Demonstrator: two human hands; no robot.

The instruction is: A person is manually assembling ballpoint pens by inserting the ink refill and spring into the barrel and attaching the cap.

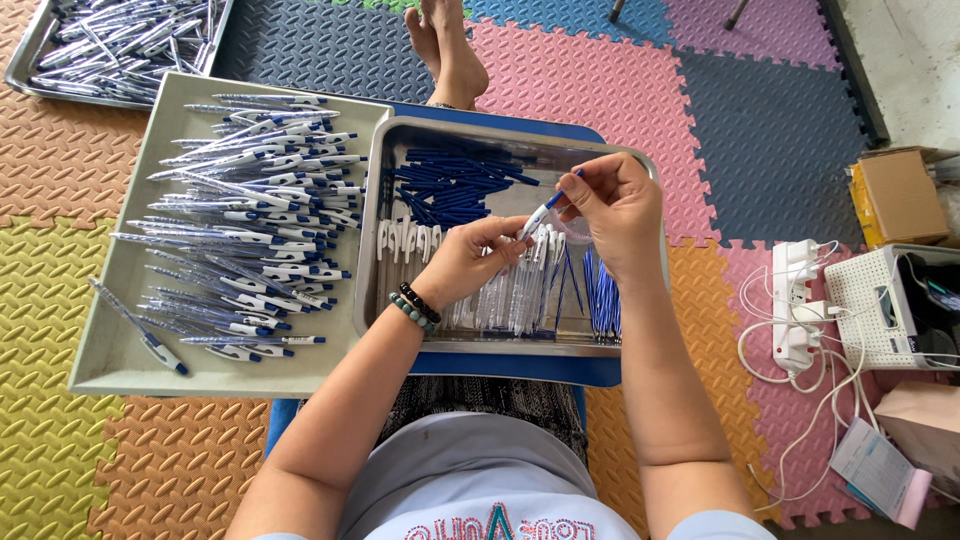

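Observation:
My left hand [465, 262] and my right hand [612, 205] meet over a steel tray [375, 200] and together hold one pen [541, 213] with a clear barrel and a blue tip. The left hand pinches the barrel's lower end; the right hand's fingers grip the blue top. Inside the tray lie a heap of blue pen parts [445, 183], a row of white clips [402, 238], clear barrels [508, 295] and blue refills [601, 300]. Beaded bracelets circle my left wrist.
A grey tray [120, 340] at the left holds several finished white-and-blue pens [255, 210]. Another metal tray of pens [110, 40] sits at the top left. My feet [447, 50] rest on coloured foam mats. A power strip [795, 300], cables, a white device and a cardboard box [900, 195] lie at the right.

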